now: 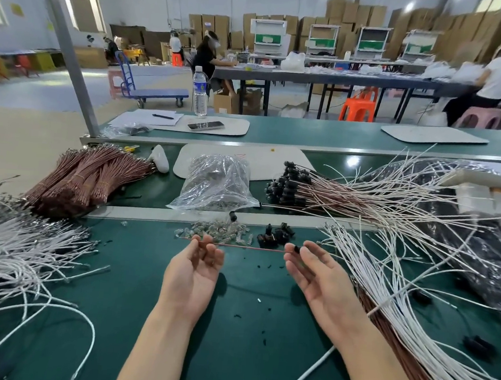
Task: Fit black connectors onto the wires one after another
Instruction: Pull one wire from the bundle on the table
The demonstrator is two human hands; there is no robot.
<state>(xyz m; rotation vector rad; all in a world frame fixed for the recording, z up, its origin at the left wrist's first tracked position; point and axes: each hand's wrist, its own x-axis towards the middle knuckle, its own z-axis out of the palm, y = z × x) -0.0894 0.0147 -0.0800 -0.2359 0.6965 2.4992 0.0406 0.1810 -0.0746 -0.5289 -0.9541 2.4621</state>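
One thin red-brown wire [250,247] is held level above the green table [232,323], its long axis running left to right between the two hands. The left hand [191,275] pinches its left end. The right hand [323,282], nearer the joint, pinches one small black connector [297,249] at its right end; we cannot tell whether it is seated. Just beyond lies one heap of loose black connectors [275,236], about six by our estimate.
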